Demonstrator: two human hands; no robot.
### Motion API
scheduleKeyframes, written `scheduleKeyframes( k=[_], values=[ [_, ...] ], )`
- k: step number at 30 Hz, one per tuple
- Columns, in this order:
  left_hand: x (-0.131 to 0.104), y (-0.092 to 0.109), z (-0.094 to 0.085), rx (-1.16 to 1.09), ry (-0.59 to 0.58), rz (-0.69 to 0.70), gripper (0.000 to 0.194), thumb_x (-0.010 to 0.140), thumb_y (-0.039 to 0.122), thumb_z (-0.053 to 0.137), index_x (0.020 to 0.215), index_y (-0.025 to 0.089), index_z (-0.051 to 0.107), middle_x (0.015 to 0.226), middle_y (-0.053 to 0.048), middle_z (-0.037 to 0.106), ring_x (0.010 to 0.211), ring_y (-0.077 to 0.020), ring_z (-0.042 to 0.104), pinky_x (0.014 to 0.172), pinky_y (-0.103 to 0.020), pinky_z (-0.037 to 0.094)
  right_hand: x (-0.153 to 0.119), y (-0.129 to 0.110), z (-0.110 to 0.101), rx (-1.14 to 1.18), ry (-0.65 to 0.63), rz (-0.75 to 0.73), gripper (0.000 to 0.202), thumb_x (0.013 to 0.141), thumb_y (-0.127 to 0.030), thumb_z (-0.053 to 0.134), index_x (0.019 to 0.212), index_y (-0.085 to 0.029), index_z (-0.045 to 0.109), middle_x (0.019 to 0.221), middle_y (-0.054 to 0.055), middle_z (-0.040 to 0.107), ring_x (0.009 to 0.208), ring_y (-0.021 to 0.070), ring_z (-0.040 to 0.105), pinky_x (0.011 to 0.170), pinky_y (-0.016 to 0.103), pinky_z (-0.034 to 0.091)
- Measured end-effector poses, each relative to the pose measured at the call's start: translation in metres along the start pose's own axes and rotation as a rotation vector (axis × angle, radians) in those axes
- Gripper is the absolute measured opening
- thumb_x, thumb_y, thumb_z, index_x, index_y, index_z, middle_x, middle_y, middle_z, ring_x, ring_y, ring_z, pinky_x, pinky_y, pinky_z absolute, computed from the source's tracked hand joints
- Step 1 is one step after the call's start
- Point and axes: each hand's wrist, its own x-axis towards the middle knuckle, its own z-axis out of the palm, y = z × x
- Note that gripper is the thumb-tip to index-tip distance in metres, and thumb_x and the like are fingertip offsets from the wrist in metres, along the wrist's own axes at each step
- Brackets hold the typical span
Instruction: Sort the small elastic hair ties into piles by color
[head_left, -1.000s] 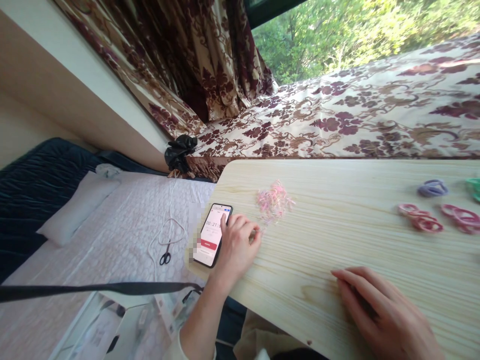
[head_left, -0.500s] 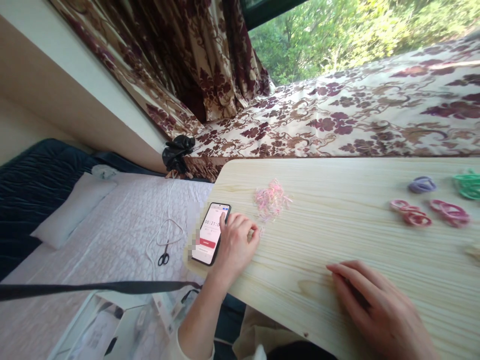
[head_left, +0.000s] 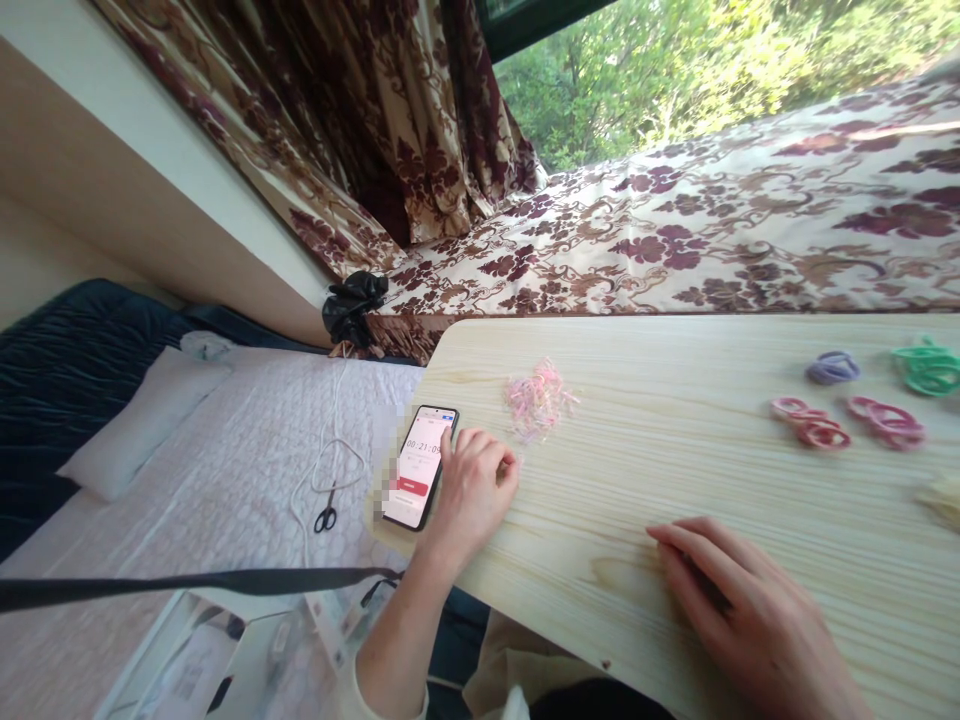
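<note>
My left hand (head_left: 472, 490) rests on the pale wooden table (head_left: 660, 400), its thumb at the right edge of a phone (head_left: 422, 465) whose screen shows a running timer. Its other fingers are loosely curled apart with nothing in them. Just beyond them lies a heap of small pink bands (head_left: 540, 400). My right hand (head_left: 742, 600) lies on its side near the table's front edge, fingertips and thumb brought together, holding nothing that I can see. Farther right are red hair ties (head_left: 811, 423), pink ones (head_left: 886, 424), purple ones (head_left: 832, 368) and green ones (head_left: 928, 367).
On the bed (head_left: 255, 440) to the left are scissors (head_left: 325, 518), a white cable (head_left: 334, 440), a pillow (head_left: 146, 425) and an open box (head_left: 195, 660). A black bag (head_left: 355, 305) stands by the curtain. Cream-coloured ties (head_left: 941, 497) lie at the right edge.
The timer reading has advanced. The view has shifted slightly, so the hair ties and my right hand appear a little farther left. Both hands keep their poses.
</note>
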Motion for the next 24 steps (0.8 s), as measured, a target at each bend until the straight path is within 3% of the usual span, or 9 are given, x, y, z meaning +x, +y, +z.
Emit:
scheduleKeyframes(
  k=[6,10,17,24],
  values=[
    [0.002,0.008,-0.006,-0.057,0.044,0.014,0.013,0.086,0.013,0.058,0.076,0.021,0.059,0.085,0.000,0.068,0.098,-0.0197,0.059,0.110,-0.050,0.028,-0.001,0.002,0.000,0.001,-0.046,-0.007,0.021,0.095,-0.032,0.049,0.098,-0.023,0.068,0.092,0.003,0.072,0.080,0.0145,0.069,0.071,0.024,0.053],
    [0.003,0.024,-0.003,-0.165,0.099,0.035,0.016,0.086,0.011,0.056,0.075,0.021,0.060,0.081,0.000,0.067,0.092,-0.0181,0.060,0.106,-0.047,0.035,0.000,0.002,0.002,0.004,0.021,-0.007,0.022,0.094,-0.032,0.049,0.095,-0.024,0.070,0.089,0.002,0.073,0.077,0.0141,0.070,0.068,0.024,0.054],
    [0.003,0.054,0.015,-0.330,0.025,0.124,0.016,0.086,0.009,0.054,0.075,0.020,0.058,0.081,0.000,0.063,0.087,-0.0175,0.058,0.098,-0.044,0.041,0.001,-0.002,0.003,0.048,0.063,-0.009,0.019,0.094,-0.024,0.049,0.094,-0.022,0.068,0.084,0.003,0.071,0.074,0.0127,0.068,0.067,0.022,0.054],
    [-0.001,0.072,0.015,-0.397,0.015,0.204,0.016,0.084,0.006,0.053,0.077,0.020,0.056,0.081,0.000,0.062,0.090,-0.0179,0.057,0.099,-0.044,0.040,0.006,-0.008,-0.007,0.155,0.055,0.101,0.019,0.094,-0.020,0.047,0.097,-0.022,0.066,0.084,0.002,0.070,0.073,0.0120,0.068,0.064,0.020,0.054]
  ],
)
